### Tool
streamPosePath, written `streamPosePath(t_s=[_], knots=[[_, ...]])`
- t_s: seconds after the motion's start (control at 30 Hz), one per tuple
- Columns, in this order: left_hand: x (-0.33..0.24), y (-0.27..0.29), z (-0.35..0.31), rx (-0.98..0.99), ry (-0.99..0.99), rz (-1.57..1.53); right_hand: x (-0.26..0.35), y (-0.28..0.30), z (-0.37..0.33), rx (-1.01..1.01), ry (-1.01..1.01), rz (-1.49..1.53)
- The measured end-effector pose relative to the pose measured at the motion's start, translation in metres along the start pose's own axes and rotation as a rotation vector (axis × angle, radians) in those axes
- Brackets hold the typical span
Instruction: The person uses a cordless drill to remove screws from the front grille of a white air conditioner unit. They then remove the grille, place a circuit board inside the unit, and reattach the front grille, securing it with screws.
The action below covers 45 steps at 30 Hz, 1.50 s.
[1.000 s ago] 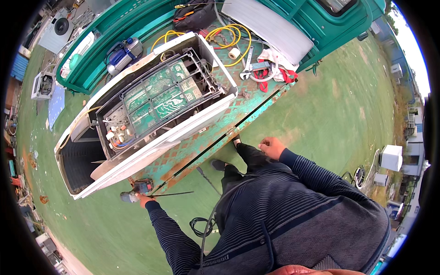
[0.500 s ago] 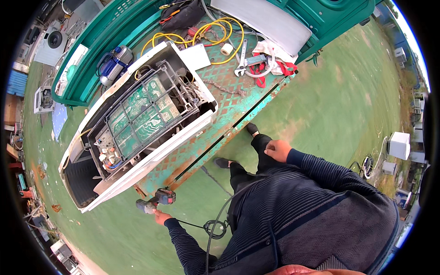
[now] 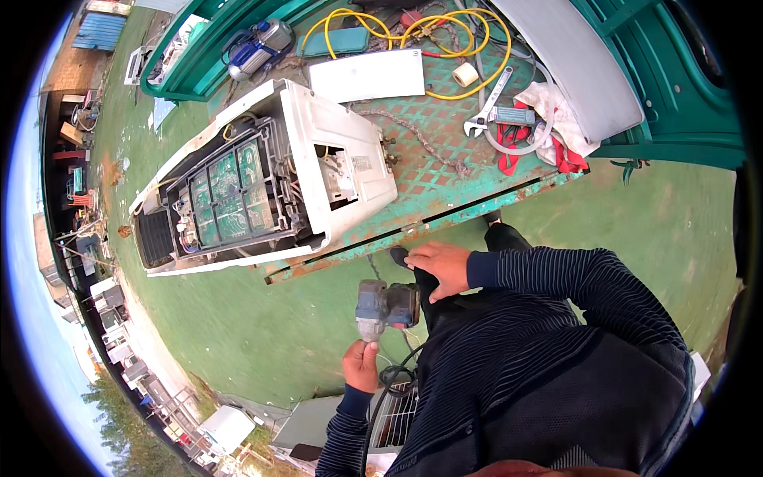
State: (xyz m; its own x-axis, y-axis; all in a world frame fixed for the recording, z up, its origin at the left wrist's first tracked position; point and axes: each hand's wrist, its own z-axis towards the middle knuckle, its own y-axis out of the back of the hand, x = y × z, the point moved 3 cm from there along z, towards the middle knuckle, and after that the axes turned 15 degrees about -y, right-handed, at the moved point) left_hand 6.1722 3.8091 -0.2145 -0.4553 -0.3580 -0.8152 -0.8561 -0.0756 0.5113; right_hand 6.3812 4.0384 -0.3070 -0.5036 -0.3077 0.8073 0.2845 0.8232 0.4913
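My left hand [image 3: 362, 366] grips a cordless impact driver [image 3: 373, 302] by its grey nose end, fingers closed round it. The driver's dark battery end points toward my right hand [image 3: 442, 269]. That hand holds nothing; its fingers are apart, just above the battery and in front of my leg. Beyond both hands, an opened white air-conditioner unit [image 3: 362, 171] lies on the rusty green truck bed [image 3: 421, 199]. A green circuit board [image 3: 230, 191] shows inside it under a black frame.
On the bed lie an adjustable wrench [image 3: 489, 103], yellow hoses [image 3: 469, 87], a tape roll [image 3: 465, 75], a white panel [image 3: 367, 75], a blue pump [image 3: 258, 49] and a red-and-white cloth [image 3: 548, 119]. A black cable [image 3: 393, 378] hangs by my left arm.
My left hand has brought the driver rightward and closer to my body. My right hand has moved left toward it, fingers spreading. The view has turned, showing the unit's end side.
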Motion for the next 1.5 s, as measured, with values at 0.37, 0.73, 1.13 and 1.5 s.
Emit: streamPosePath(t_s=[0.37,0.73,1.13,1.5], knots=[[-0.218,-0.140,0.139,0.467,-0.690,0.046,-0.077,0.159,-0.115,0.204,0.152,0.514],[-0.298,-0.072,0.121,-0.141,-0.647,-0.491,-0.096,0.172,-0.238,-0.278,-0.593,0.761],[-0.180,-0.125,0.135,-0.455,0.083,-1.645,-0.139,0.183,-0.263,-0.437,-0.349,0.607],[-0.178,-0.132,0.172,-0.556,-0.086,-1.718,-0.140,0.215,-0.292,-0.394,-0.412,0.539]])
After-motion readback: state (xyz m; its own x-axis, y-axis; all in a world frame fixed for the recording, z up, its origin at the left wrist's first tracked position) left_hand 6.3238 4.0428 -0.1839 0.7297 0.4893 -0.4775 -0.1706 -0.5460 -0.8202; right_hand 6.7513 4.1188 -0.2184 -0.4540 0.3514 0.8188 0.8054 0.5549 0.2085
